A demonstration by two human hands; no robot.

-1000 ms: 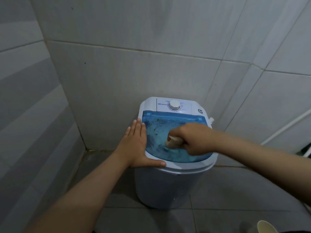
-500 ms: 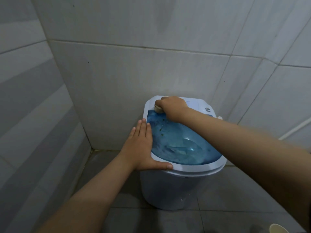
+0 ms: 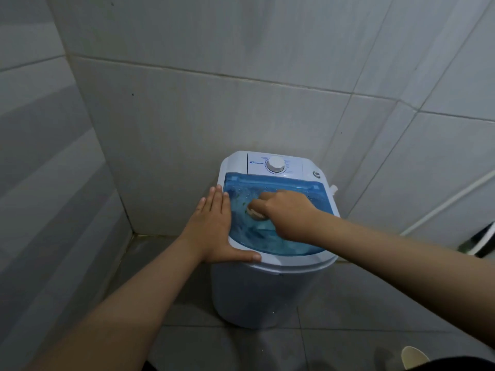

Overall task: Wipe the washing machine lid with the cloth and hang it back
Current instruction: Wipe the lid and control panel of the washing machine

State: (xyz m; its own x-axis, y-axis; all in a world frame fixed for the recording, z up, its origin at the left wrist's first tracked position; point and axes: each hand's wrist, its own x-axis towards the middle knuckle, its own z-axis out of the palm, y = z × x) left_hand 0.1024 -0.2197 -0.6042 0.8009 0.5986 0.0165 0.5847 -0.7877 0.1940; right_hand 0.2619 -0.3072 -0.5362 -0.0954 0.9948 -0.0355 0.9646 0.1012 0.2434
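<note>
Two bare hands working on washing machine in head view. Right hand fisting around pale bunched cloth, pressing it onto translucent blue lid near lid's middle. Left hand lying flat, fingers together and thumb spread, gripping nothing, bracing left rim beside lid. White dial sitting on control panel behind lid. Machine standing on tiled floor in corner of tiled walls.
</note>
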